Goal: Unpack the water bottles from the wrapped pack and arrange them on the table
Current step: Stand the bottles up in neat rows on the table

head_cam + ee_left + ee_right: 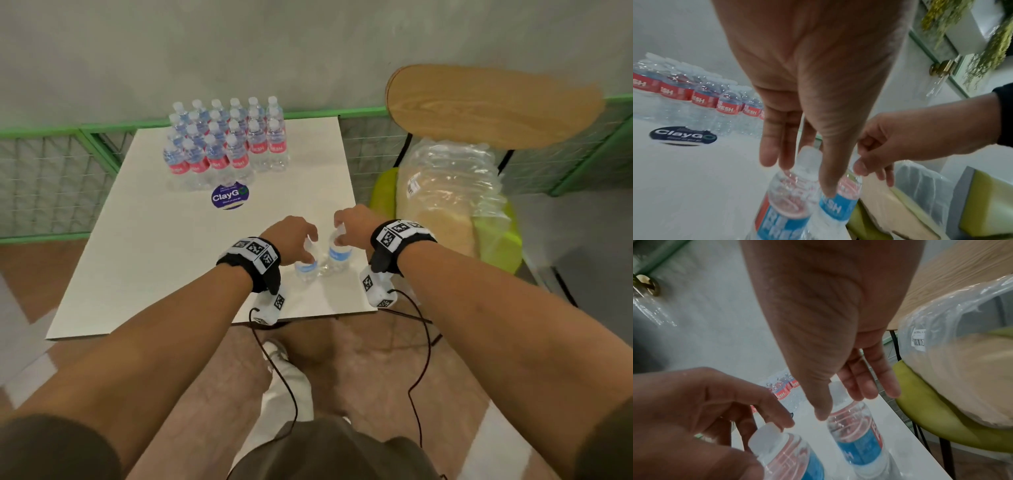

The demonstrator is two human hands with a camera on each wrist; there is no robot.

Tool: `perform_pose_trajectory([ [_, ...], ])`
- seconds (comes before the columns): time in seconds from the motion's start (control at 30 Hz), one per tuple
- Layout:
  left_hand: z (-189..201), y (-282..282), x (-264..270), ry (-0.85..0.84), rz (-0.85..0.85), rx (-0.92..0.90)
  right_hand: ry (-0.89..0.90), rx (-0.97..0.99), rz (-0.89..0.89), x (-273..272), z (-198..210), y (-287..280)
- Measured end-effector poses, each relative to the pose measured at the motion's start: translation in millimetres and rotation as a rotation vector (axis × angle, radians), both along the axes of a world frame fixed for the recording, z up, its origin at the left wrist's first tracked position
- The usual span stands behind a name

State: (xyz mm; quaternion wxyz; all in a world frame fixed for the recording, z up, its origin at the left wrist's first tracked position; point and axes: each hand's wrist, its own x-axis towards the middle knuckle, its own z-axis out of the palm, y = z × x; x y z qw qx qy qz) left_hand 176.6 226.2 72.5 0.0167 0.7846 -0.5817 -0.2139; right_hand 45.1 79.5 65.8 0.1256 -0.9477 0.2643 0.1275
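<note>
Two clear plastic bottles with blue-and-red labels stand upright, side by side, near the white table's (137,260) near right edge. The left hand (291,236) pinches the left bottle (306,267) at its white cap; the right hand (352,224) pinches the right bottle (339,255) likewise.

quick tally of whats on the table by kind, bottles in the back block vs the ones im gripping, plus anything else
bottles in the back block: 22
bottles gripped by the cap, left bottle and right bottle: 2
ClayGo sticker: 1
total: 25
</note>
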Motion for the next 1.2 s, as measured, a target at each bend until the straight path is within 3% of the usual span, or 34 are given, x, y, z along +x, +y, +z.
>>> perform_pose_trajectory([
  [0.33,-21.2,8.5,-8.5,-0.066,0.094,-0.106,-0.096,-0.034,-0.043,-6.6,-19.3,9.5],
  [0.57,-12.7,-1.6,26.4,-0.014,0.099,-0.111,-0.124,0.01,-0.006,17.1,-14.6,-7.8],
  [0.87,20.1,-65.9,141.6,-0.081,0.143,-0.16,-0.258,0.01,0.03,131.9,7.6,-56.0],
  [1.2,-4.8,-136.8,257.2,-0.085,0.22,-0.123,-0.226,-0.004,0.023,258.3,-11.5,-112.5],
])
